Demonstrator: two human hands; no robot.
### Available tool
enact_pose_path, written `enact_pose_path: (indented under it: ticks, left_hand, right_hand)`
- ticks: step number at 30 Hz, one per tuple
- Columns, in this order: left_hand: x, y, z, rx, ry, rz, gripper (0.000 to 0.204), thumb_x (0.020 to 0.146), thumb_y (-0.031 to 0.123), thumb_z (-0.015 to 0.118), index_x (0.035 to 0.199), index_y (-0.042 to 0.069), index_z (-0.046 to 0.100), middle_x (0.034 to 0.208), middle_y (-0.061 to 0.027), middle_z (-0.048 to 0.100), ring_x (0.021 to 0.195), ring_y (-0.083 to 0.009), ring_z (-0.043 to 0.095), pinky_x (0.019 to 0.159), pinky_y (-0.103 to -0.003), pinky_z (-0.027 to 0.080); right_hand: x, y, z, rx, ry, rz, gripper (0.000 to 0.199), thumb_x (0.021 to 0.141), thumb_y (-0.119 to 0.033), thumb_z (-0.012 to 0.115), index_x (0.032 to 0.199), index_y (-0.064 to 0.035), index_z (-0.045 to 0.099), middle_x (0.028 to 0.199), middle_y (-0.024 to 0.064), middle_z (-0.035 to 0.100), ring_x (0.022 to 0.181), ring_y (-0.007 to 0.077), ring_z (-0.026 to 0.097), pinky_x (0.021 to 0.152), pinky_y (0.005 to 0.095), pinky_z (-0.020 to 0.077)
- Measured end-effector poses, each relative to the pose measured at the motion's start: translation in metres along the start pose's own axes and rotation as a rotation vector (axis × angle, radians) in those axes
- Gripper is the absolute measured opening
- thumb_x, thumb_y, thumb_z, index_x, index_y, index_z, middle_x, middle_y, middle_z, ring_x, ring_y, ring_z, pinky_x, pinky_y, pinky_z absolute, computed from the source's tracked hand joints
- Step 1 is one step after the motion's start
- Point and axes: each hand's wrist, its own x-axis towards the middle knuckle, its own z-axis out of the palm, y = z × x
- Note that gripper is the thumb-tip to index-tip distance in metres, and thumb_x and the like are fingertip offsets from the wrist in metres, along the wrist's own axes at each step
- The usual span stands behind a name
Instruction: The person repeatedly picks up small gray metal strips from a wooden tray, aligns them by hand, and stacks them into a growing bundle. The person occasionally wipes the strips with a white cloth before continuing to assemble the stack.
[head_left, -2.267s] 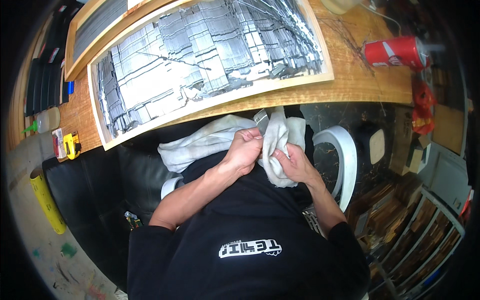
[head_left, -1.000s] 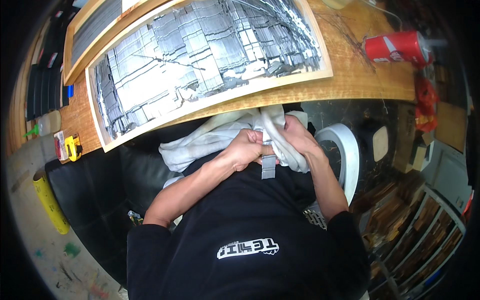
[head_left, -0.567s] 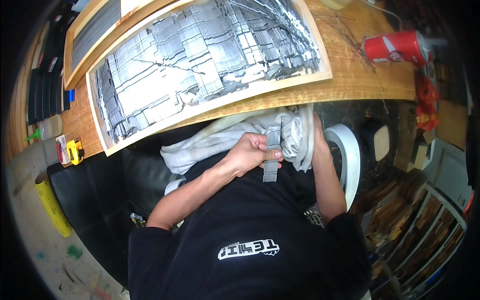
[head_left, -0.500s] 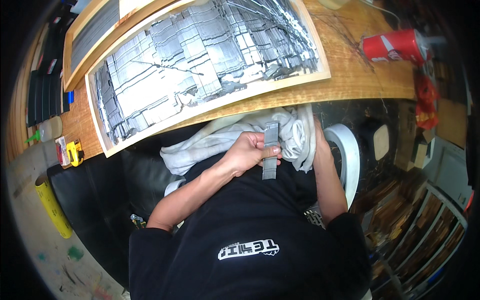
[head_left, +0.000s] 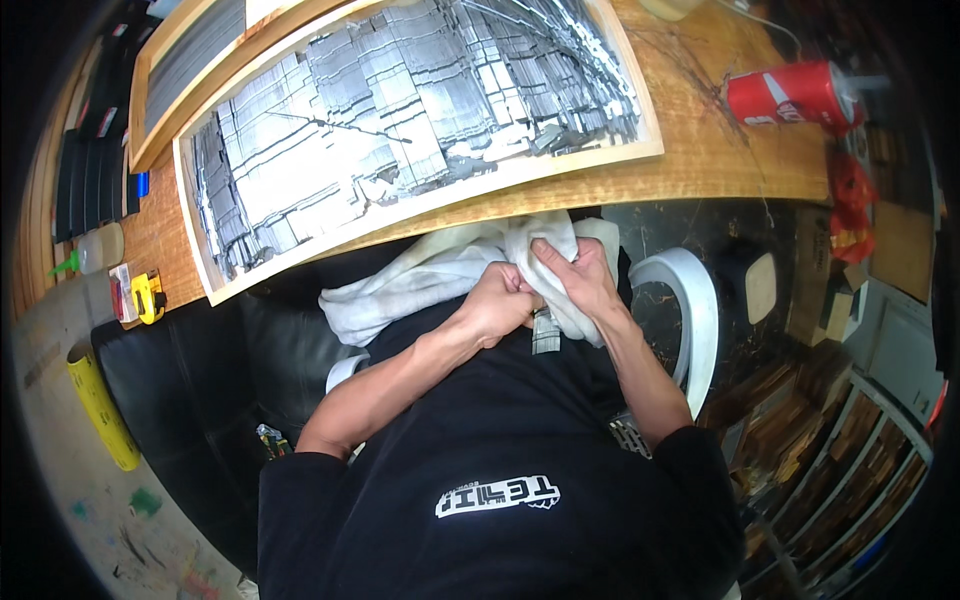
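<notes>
My left hand (head_left: 500,303) is closed around a thin grey strip (head_left: 546,335), whose lower end sticks out below the fingers. A white cloth (head_left: 425,268) lies over my lap, and part of it covers the upper end of the strip. My right hand (head_left: 580,275) grips a bunched fold of this cloth against the strip, right beside the left hand. Just ahead, on the wooden table (head_left: 745,170), lies a shallow wooden frame (head_left: 440,218) with many grey strips (head_left: 385,110) laid across it in rows.
A second wooden frame (head_left: 150,110) stands behind at the left. On the table's right side lies a red can (head_left: 790,95). A yellow tape measure (head_left: 150,297) and a bottle with a green tip (head_left: 98,250) sit at the left edge. A white chair arm (head_left: 695,310) curves at my right.
My right hand has come up from beside the cloth and moved left, bringing a fold of cloth over the strip. The left hand stays in nearly the same place.
</notes>
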Motion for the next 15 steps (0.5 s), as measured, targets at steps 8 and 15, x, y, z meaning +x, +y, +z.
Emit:
enact_pose_path:
  ticks: [8,15]
  left_hand:
    - [0.001,0.007,-0.003,0.011,-0.017,0.021,0.008,0.094,0.002,0.069,0.09,0.002,0.076,0.077,-0.0009,0.071,0.062,-0.0092,0.061,0.056,-0.027,0.052]
    - [0.001,0.012,-0.002,0.017,-0.024,0.002,0.01,0.092,-0.004,0.069,0.091,0.002,0.077,0.08,-0.0019,0.073,0.066,-0.0099,0.067,0.054,-0.026,0.053]
  right_hand:
    - [0.0,-0.017,0.0,-0.235,0.001,0.069,0.019,0.096,-0.014,0.076,0.102,0.0039,0.073,0.09,0.0048,0.074,0.079,0.0083,0.064,0.071,0.0299,0.0543]
    - [-0.001,-0.022,-0.009,-0.267,-0.084,0.056,0.025,0.1,-0.019,0.073,0.108,0.0047,0.071,0.094,0.0075,0.074,0.084,0.01,0.065,0.075,0.0296,0.0551]
